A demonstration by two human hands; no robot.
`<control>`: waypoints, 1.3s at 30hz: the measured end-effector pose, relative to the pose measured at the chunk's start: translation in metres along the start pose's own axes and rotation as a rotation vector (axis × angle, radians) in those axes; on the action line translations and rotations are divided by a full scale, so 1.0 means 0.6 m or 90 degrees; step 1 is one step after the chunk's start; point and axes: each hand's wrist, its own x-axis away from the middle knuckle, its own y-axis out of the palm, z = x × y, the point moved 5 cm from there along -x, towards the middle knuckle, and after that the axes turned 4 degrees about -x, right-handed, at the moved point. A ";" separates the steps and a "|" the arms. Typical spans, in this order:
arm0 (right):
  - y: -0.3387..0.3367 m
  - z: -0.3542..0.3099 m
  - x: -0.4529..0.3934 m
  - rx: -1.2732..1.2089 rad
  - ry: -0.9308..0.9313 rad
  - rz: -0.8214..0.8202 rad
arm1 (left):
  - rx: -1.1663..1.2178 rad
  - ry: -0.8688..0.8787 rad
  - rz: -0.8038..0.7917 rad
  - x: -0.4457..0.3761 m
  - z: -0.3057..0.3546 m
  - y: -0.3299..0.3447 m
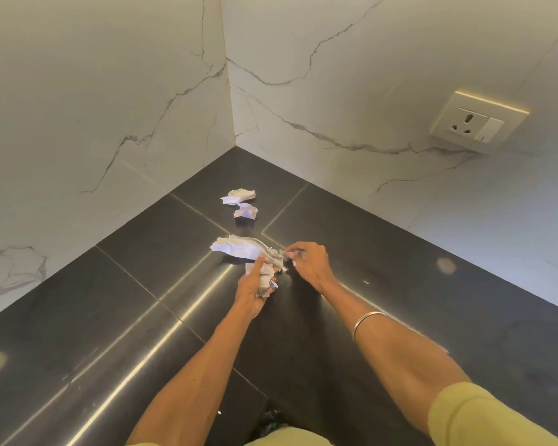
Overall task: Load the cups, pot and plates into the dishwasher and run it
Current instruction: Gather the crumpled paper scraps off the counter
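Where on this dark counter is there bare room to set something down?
Free: the counter below the wall socket, and the near-left stretch beside the left arm. Crowded: the middle, where both hands work a crumpled paper, and two paper scraps lie toward the corner.

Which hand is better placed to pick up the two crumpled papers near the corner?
Right hand. It only pinches an edge of the large crumpled paper, while the left hand already grips that paper. The two small crumpled papers lie just beyond both hands.

left hand (254,284): fingers curled, gripping | right hand (306,262): fingertips pinching | both arms outstretched
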 end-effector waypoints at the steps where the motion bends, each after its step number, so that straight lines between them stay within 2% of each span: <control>1: 0.006 -0.012 0.013 -0.004 -0.022 -0.013 | -0.007 0.003 -0.002 -0.001 0.000 -0.001; 10: 0.040 -0.052 0.085 -0.027 -0.092 0.006 | -0.039 0.057 0.013 0.017 -0.009 -0.005; 16: 0.040 -0.084 0.106 -0.095 -0.151 0.008 | -0.031 0.062 -0.021 0.033 -0.012 -0.008; 20: 0.056 -0.090 0.108 -0.132 -0.136 -0.013 | 0.014 0.025 -0.086 0.043 -0.012 -0.014; 24: 0.078 -0.101 0.104 -0.072 -0.126 -0.069 | 0.099 0.018 -0.098 0.050 -0.003 -0.025; 28: 0.093 -0.108 0.092 -0.063 -0.096 -0.152 | 0.119 0.022 -0.062 0.047 0.024 -0.044; 29: 0.095 -0.108 0.088 -0.066 -0.093 -0.138 | 0.112 0.027 -0.042 0.046 0.031 -0.053; 33: 0.091 -0.116 0.071 -0.021 -0.123 0.033 | 0.156 0.035 0.021 0.050 0.057 -0.090; 34: 0.092 -0.119 0.067 0.006 -0.132 0.042 | 0.145 0.036 0.034 0.052 0.061 -0.098; 39: 0.109 -0.123 0.034 0.141 -0.168 -0.047 | 0.057 0.063 0.079 0.052 0.060 -0.112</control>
